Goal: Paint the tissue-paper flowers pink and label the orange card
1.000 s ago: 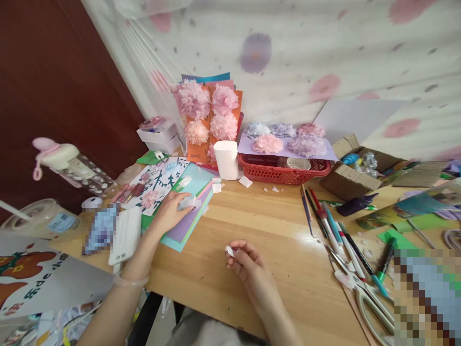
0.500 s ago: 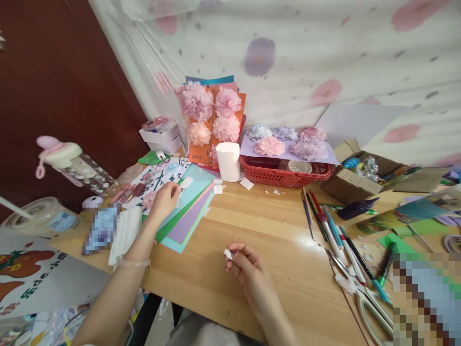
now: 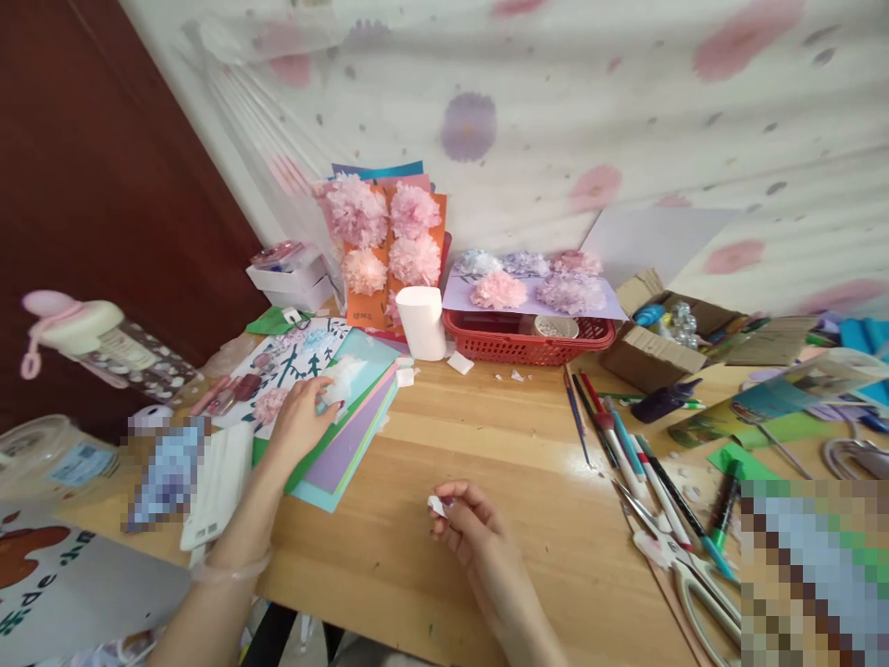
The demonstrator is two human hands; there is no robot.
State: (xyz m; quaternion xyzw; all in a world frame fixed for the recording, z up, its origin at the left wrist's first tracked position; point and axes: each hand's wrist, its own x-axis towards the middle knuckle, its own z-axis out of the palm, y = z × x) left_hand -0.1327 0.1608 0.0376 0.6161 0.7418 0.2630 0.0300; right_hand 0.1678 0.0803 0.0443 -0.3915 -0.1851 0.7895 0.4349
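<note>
My left hand (image 3: 304, 419) is over a stack of coloured paper sheets (image 3: 353, 440). Its thumb and fingers are apart, beside a thin, whitish, see-through piece (image 3: 345, 378) that lies on the light blue top sheet. Above the bare wood near the table's front edge, my right hand (image 3: 476, 528) pinches a small white scrap (image 3: 436, 506) between thumb and fingers. What the scrap is made of, I cannot tell. A sheet with painted leaves and fluffy flowers (image 3: 274, 405) lies left of the stack.
A white oval container (image 3: 421, 324) stands behind the stack, beside a red basket (image 3: 486, 345) bearing a lilac card with flowers. Brushes and markers (image 3: 629, 445) lie to the right with scissors (image 3: 684, 560). A cardboard box (image 3: 657, 347) is at the back right.
My left hand has let go of the thin whitish piece, and its fingers have spread. My right hand still pinches the scrap. The whole view has shifted slightly.
</note>
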